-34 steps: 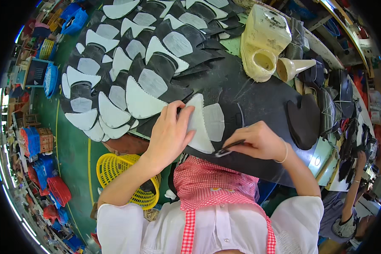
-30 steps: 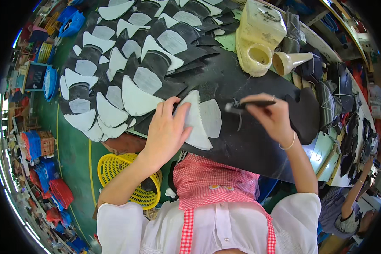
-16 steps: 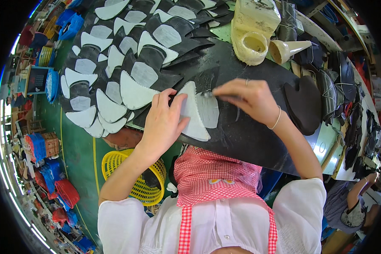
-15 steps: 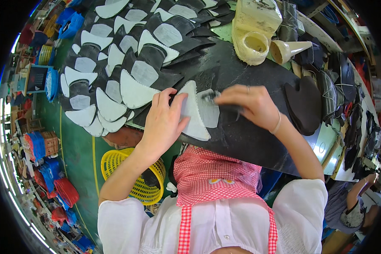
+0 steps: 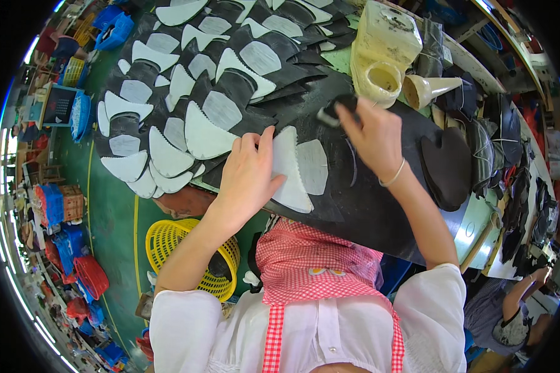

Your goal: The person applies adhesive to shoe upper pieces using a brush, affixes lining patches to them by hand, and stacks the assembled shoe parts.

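A white curved piece with a toothed edge lies on a dark board in front of me. Along its toothed side is a greyish-white patch on black material. My left hand rests on the white piece's left side, its fingers stretched out and thumb apart. Above and to the right of the patch, my right hand grips a small dark brush with a pale edge, held clear of the patch. Its bristles are partly blurred.
Overlapping rows of black and white pieces cover the table's left side. A yellowish crusted container and a cone-shaped spout stand at the back right. Black cut pieces lie right. A yellow basket sits below the table's left edge.
My right hand has lifted away from the patch, moving up and right with the brush. The left hand stays on the white piece. The whole view has shifted slightly.
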`<state>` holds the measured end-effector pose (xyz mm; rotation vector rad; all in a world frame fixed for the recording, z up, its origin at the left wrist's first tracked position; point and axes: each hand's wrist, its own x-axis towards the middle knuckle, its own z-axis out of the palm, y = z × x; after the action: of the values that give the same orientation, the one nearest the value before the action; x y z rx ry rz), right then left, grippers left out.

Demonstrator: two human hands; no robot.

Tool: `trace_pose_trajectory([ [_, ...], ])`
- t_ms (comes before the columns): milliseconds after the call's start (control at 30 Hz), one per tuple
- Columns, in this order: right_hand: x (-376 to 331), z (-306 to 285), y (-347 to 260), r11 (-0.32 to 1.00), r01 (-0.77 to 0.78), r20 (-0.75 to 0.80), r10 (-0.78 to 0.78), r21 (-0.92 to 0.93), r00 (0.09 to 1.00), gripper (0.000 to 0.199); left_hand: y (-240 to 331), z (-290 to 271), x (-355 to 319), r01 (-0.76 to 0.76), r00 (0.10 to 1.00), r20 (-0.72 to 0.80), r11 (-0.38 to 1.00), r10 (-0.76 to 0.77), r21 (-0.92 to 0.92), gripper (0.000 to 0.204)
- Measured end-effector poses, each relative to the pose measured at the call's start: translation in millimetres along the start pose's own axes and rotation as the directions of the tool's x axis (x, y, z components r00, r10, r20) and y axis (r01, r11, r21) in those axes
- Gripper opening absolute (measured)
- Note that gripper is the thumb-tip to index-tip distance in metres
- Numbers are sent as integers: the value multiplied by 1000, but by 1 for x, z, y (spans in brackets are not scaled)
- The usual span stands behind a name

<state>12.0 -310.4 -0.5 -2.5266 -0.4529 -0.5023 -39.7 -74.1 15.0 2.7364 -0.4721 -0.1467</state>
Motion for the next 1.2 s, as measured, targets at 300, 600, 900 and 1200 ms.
trace_pose_trajectory([
  [300,-49,-36,-6,896,-160,147,107,415,983,19,-18,9,-8,-163,987,-44,953,157,-256,47],
  [600,-41,-94,51,756,-347,-216,535,555,817,8,-122,-114,2,69,919,-213,668,-331,-741,40],
  [900,-8,-62,19,984,47,-58,-38,171,998,24,-320,-146,69,366,633,-746,929,-207,52,61],
  [1200,25,-48,61,958,-273,-180,255,-86,950,34,-159,-98,91,-60,872,-482,958,-87,-280,37],
])
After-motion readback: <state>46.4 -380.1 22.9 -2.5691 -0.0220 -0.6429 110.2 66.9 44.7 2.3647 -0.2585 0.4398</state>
